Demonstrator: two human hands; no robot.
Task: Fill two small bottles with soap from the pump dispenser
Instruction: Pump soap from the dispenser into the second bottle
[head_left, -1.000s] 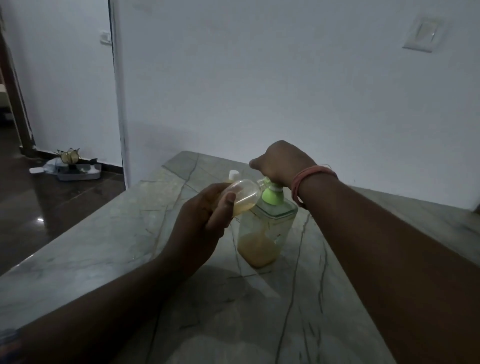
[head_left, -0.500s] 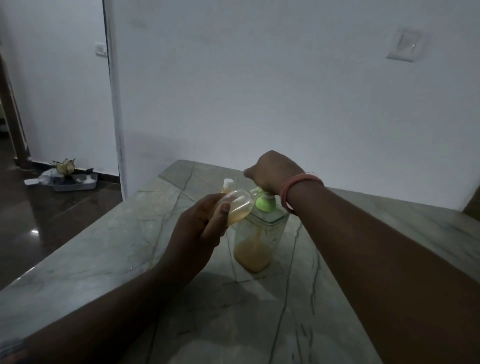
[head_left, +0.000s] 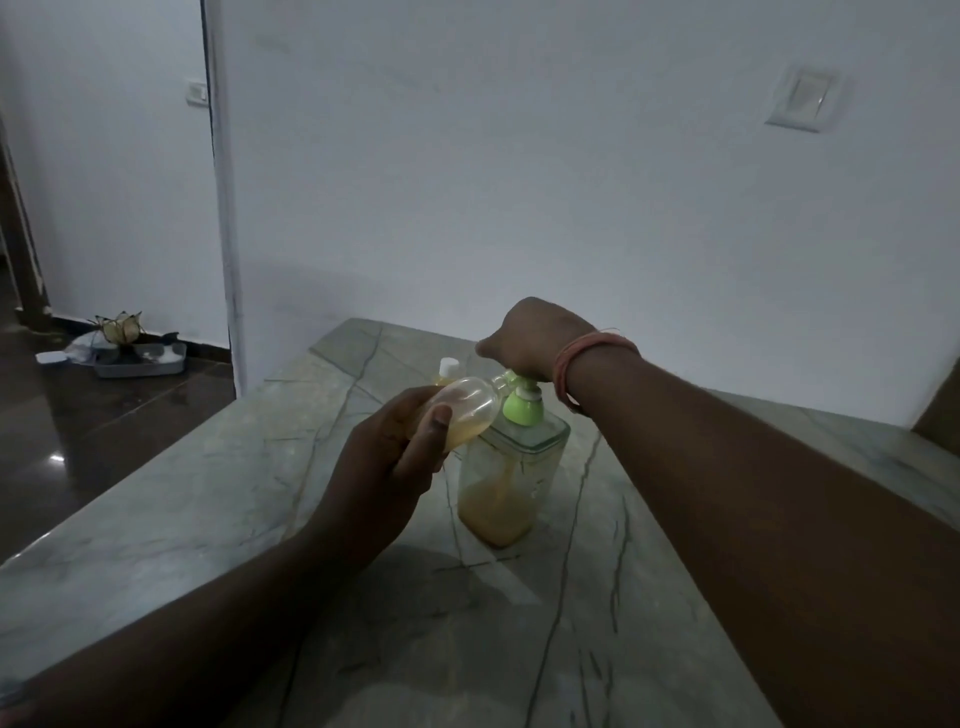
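- Left hand (head_left: 384, 462) grips small bottle (head_left: 465, 410), tilted, mouth at green pump head (head_left: 522, 402); some amber soap inside.
- Right hand (head_left: 535, 338) curled, pressing on pump top.
- Pump dispenser (head_left: 506, 478) upright on marble counter (head_left: 208, 493).
- Second capped bottle (head_left: 448, 370) just behind.

**Item Count**

Two hands: left hand (head_left: 384, 462), right hand (head_left: 535, 338). Two small bottles: one clear bottle (head_left: 462, 410), part-filled; one capped bottle (head_left: 447, 370), mostly hidden behind it. One pump dispenser (head_left: 511, 467). One marble table (head_left: 208, 493). One wall switch (head_left: 802, 101). One floor tray (head_left: 140, 361).
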